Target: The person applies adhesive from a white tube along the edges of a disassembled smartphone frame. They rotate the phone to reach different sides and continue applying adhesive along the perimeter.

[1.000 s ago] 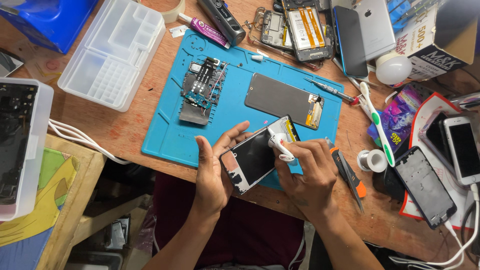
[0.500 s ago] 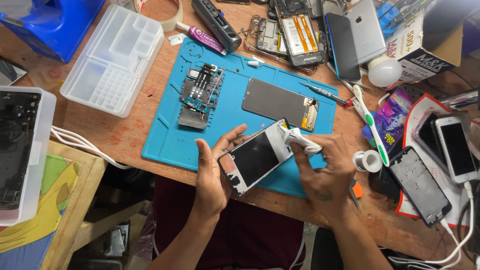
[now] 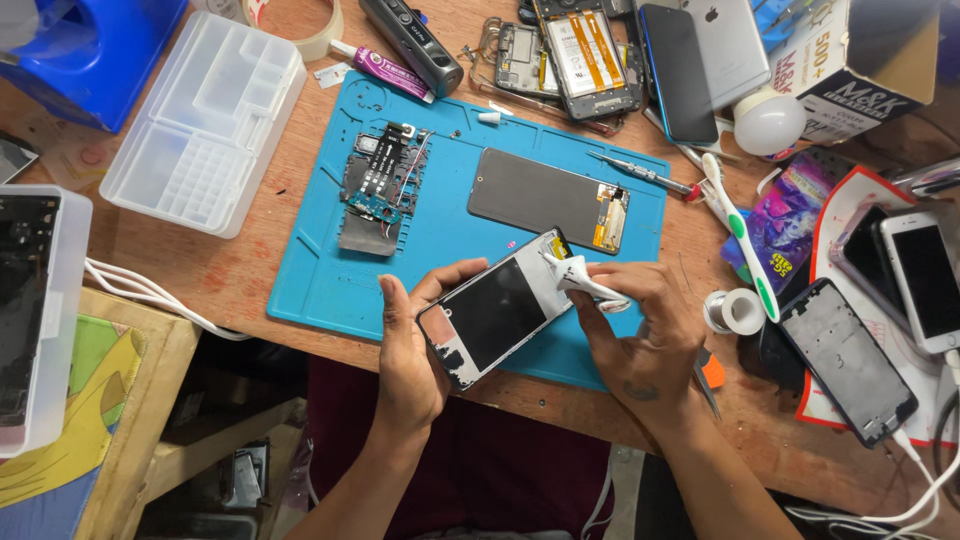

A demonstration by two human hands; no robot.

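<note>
My left hand (image 3: 412, 352) grips the lower end of a white phone frame (image 3: 497, 309) with a dark inner panel, held tilted over the near edge of a blue work mat (image 3: 440, 225). My right hand (image 3: 640, 345) holds a white pointed glue nozzle (image 3: 578, 276), its tip touching the frame's upper right corner. On the mat lie a dark phone screen (image 3: 545, 197) with a flex cable at its right end and a stripped circuit assembly (image 3: 378, 190).
A clear parts organiser (image 3: 205, 120) and a blue box (image 3: 85, 50) sit at the left. Opened phones, a screwdriver (image 3: 640, 175), a toothbrush (image 3: 745, 235), a tape roll (image 3: 735, 311) and more phones crowd the top and right. White cables (image 3: 150, 295) hang off the left edge.
The phone frame and both hands have shifted slightly up and to the right over the mat. The nozzle tip has moved along the frame toward its upper right corner.
</note>
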